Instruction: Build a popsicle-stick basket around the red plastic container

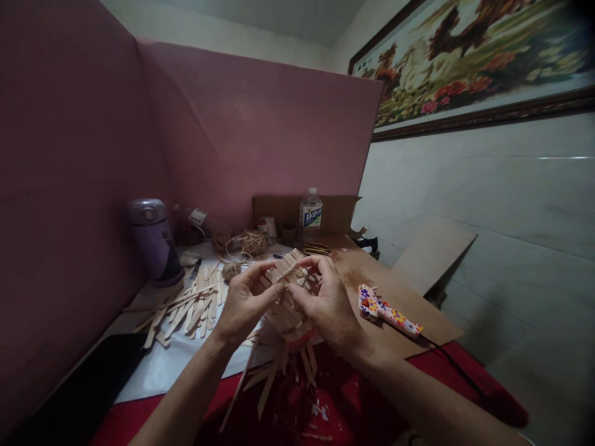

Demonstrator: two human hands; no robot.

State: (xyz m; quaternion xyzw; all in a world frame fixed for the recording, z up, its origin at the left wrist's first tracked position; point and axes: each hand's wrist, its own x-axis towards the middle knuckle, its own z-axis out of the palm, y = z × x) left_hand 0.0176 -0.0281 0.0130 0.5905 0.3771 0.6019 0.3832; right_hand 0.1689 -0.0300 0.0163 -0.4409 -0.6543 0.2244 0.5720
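Between my two hands is a small craft piece made of wooden craft sticks [287, 317], with twine across its upper part and a strip of red at its lower end. My left hand [248, 297] grips its left side, thumb and fingers closed on it. On the right side, my right hand [323, 297] pinches it near the twine, its thumb close to the left thumb. A small pale flower-like bit [304, 279] shows beside the right fingers. My hands hide part of the piece. Loose craft sticks [263, 387] lie below it over the red cloth.
A pile of craft sticks [195, 310] lies left, near a purple flask [155, 241]. Balls of twine [251, 243], a labelled bottle [311, 214] and scissors [315, 248] are at the back. Rightward, a flower-patterned glue gun [388, 311] with a cord rests on cardboard [421, 306].
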